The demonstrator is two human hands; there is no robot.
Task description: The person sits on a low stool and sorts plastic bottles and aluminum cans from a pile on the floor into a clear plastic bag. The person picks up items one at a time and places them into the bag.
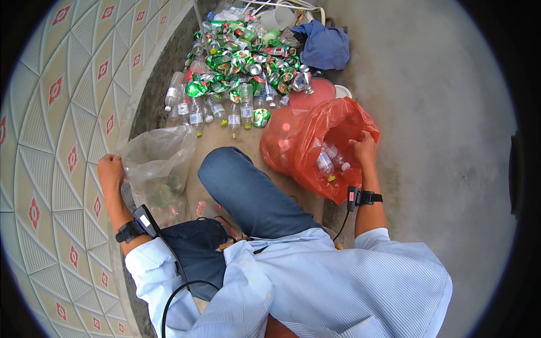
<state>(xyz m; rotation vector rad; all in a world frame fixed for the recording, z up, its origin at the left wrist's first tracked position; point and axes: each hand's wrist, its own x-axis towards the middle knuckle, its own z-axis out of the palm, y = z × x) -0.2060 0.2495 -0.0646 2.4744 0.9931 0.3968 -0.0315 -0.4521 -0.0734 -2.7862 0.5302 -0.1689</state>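
Head view: the right hand (363, 149) grips the rim of the red bag (304, 141), holding it open over its plastic bottles (329, 163); the left hand (110, 169) clamps the clear bag (160, 149) left of it, so sorting seems underway

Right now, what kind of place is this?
Likely an outdoor yard corner used for sorting recyclables: bare concrete floor, a heap of crushed cans with plastic bottles, and collection bags, one red bag.
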